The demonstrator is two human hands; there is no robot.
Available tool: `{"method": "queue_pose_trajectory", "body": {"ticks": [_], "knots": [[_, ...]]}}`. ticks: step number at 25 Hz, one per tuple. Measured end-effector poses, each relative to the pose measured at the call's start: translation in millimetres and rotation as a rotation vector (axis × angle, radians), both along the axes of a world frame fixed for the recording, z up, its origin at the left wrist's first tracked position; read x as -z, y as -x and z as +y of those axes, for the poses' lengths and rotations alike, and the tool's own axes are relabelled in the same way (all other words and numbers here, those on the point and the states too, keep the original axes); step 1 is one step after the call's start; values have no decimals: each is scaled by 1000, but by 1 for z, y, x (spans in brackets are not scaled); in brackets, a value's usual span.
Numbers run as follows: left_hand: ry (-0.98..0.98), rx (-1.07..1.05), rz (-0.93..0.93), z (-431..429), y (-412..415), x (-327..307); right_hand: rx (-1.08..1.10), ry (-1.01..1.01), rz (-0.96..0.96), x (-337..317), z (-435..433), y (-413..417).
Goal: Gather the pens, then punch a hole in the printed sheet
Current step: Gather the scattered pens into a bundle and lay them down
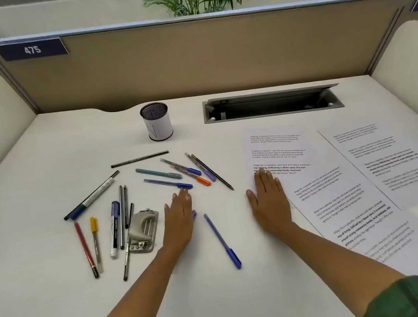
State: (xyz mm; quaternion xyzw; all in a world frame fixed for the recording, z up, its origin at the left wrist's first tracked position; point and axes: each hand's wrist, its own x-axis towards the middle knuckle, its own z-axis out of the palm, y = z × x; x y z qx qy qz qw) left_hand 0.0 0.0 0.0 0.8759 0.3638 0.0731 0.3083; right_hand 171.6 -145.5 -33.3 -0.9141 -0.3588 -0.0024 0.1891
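Right now my left grip lies flat on the desk, fingers straight, tips at the cap of a purple pen. My right grip is flat too, fingertips on the edge of the printed sheet. A blue pen lies between them. The hole punch sits just beside my left grip, among scattered pens.

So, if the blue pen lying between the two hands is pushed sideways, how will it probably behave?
The blue pen looks slim and round, so it will probably roll on the smooth desk, not slide. Its capped end looks thicker, so it may roll in a curve. Thin and straight, it seems stiff and light.
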Motion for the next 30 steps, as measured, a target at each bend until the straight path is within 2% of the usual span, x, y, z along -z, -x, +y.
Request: {"method": "queue_pose_trajectory", "body": {"ticks": [2, 4, 8, 12, 16, 20, 24, 27, 30], "knots": [[75, -122, -117, 4, 1, -4, 4, -82, 30, -7, -1, 4], [58, -190, -176, 4, 8, -11, -13, -199, 65, -19, -4, 17], [60, -223, -108, -7, 31, -14, -86, -265, 68, -29, -14, 66], [-39, -241, -24, -27, 41, -17, -129, -126, 270, -33, -17, 111], [-107, -266, 96, -33, 42, -17, -114, 65, 260, -35, -10, 119], [-44, -217, 257, -21, 38, -18, -89, 163, 228, -44, -1, 103], [272, -212, 82, 2, 29, -27, -383, 160, 49, -64, 1, 72], [256, -58, 42, 8, 23, -44, -694, 111, -79, -90, 7, 47], [336, 113, 54, -4, 11, -59, -852, 36, 12, -108, 22, 32]]}}
